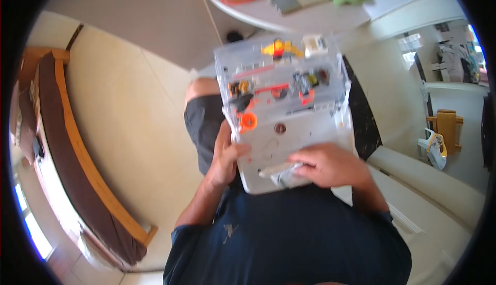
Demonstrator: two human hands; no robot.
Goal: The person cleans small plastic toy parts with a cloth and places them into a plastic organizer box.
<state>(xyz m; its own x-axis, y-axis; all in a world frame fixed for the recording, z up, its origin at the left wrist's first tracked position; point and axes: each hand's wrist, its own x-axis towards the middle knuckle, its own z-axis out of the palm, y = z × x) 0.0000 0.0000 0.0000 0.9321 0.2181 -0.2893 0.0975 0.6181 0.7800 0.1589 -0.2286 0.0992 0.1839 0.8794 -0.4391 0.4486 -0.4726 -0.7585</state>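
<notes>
While the pale, crinkled packet (284,177) lies just left of the right hand (330,166), against the white inner face of the open case (307,135), that hand's grip is narrow, thumb and fingers seemingly pinching the packet's near end, though blur hides the exact contact. Good handling here probably means pinching lightly by one edge and holding the white face level, so that loose pieces do not slide off. The left hand (225,162) has its grip closed on the case's side rim, thumb on top, with the packet to its right and slightly nearer the body. Beyond both grips lie a dark round disc (280,128) and an orange ring (243,123); farther out are the clear compartments with a yellow piece (279,48), then a curved tabletop (330,20).
</notes>
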